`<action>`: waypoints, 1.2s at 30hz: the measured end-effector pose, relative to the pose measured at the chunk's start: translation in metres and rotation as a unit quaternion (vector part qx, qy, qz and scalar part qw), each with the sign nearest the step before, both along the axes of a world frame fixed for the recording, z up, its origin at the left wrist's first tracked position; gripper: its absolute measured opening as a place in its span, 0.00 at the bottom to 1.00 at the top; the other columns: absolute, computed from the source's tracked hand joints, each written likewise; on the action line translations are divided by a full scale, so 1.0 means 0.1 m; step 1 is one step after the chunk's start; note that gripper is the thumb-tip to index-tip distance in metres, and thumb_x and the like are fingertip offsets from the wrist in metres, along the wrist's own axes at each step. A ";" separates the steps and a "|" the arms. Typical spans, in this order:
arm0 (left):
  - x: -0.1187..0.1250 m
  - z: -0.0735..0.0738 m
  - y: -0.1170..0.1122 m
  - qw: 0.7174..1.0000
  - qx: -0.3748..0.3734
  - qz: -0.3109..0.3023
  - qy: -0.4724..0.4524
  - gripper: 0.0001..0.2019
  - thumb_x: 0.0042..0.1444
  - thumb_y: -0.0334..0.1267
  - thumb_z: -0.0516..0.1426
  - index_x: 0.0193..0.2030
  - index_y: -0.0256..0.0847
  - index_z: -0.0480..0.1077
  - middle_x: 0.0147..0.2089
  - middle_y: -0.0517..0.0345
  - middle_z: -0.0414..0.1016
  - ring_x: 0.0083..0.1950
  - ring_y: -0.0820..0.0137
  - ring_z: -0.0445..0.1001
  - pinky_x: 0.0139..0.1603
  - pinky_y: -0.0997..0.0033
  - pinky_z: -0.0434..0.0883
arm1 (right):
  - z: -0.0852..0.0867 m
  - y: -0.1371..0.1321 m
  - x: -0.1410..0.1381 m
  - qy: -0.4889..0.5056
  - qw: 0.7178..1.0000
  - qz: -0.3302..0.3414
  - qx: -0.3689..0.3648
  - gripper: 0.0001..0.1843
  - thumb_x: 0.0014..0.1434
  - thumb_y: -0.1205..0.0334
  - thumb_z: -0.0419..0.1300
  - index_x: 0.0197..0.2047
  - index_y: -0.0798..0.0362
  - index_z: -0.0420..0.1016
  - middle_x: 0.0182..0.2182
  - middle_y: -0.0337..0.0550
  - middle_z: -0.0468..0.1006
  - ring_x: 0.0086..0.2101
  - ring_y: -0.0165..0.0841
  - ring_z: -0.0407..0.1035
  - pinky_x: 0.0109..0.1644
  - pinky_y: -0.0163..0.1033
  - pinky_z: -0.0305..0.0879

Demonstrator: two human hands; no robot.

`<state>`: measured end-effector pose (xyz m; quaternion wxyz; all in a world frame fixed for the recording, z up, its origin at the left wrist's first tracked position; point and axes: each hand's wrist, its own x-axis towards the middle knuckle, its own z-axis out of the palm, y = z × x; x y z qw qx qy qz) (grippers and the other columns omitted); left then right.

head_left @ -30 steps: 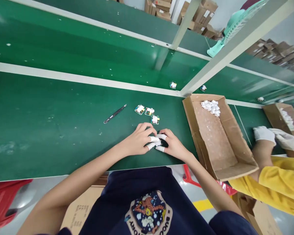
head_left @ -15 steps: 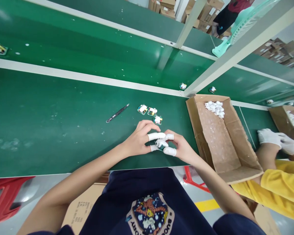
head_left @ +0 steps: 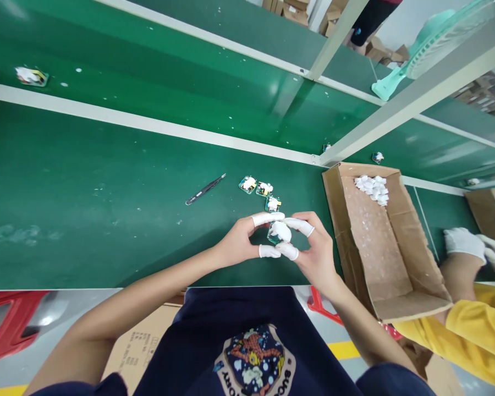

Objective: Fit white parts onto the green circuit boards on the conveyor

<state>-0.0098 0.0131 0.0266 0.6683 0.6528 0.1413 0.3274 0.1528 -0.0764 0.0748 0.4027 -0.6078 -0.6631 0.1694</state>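
Between my two hands is a small green circuit board (head_left: 279,232) with a white lump on its top. My left hand (head_left: 247,240) grips its left side with a thumb and finger in white finger cots. From the right, my right hand (head_left: 313,245) pinches the same board, also in finger cots. Just beyond my fingers lie several similar boards, among them a left board (head_left: 247,185), a middle board (head_left: 264,188) and a near board (head_left: 273,204). Black tweezers (head_left: 205,190) rest on the green table to their left.
At my right stands an open cardboard box (head_left: 390,264) with white pieces (head_left: 372,190) at its far end. A slanted metal post (head_left: 396,110) rises behind it. A co-worker's gloved hands (head_left: 466,242) are at far right. Another board (head_left: 32,76) lies beyond the white rail.
The board has been turned so that its white-topped face shows more. My right fingers have shifted their hold around it. The whole view has swung slightly left.
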 end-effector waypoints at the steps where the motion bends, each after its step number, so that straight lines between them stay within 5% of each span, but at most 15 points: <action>1: 0.01 -0.01 -0.02 0.999 -0.047 0.001 -0.024 0.27 0.48 0.44 0.67 0.55 0.41 0.70 0.51 0.50 0.75 0.50 0.62 0.74 0.57 0.57 0.70 | 0.00 -0.01 -0.04 0.006 1.000 -0.013 0.011 0.17 0.58 0.52 0.63 0.49 0.46 0.71 0.40 0.43 0.69 0.41 0.37 0.67 0.42 0.44 0.69; 5: 0.01 -0.02 -0.09 0.986 -0.153 -0.003 -0.073 0.24 0.50 0.42 0.66 0.54 0.41 0.71 0.49 0.50 0.76 0.50 0.63 0.76 0.58 0.57 0.70 | -0.05 -0.03 -0.19 0.071 0.995 -0.058 0.026 0.18 0.58 0.55 0.63 0.52 0.44 0.70 0.42 0.44 0.68 0.42 0.38 0.67 0.44 0.46 0.69; 13: 0.01 0.05 -0.13 0.963 -0.247 -0.045 -0.103 0.26 0.52 0.36 0.64 0.59 0.43 0.66 0.57 0.45 0.72 0.54 0.61 0.74 0.56 0.60 0.72 | -0.15 0.00 -0.28 0.270 0.961 -0.061 0.030 0.13 0.59 0.61 0.62 0.48 0.41 0.74 0.47 0.44 0.65 0.47 0.39 0.68 0.44 0.45 0.71; 29: -0.02 0.04 -0.18 0.985 -0.106 0.042 -0.128 0.30 0.52 0.33 0.65 0.62 0.51 0.64 0.63 0.50 0.67 0.63 0.60 0.67 0.57 0.68 0.72 | -0.31 0.05 -0.62 0.393 0.905 -0.146 0.074 0.08 0.58 0.57 0.62 0.43 0.41 0.76 0.51 0.42 0.65 0.51 0.38 0.66 0.54 0.51 0.68; 36: -0.01 0.05 -0.16 0.986 -0.056 0.073 -0.138 0.31 0.52 0.29 0.64 0.61 0.54 0.64 0.63 0.54 0.67 0.61 0.63 0.69 0.56 0.73 0.72 | -0.27 0.11 -0.59 0.414 0.901 -0.112 0.070 0.12 0.56 0.54 0.64 0.45 0.39 0.77 0.51 0.42 0.65 0.53 0.40 0.65 0.54 0.51 0.68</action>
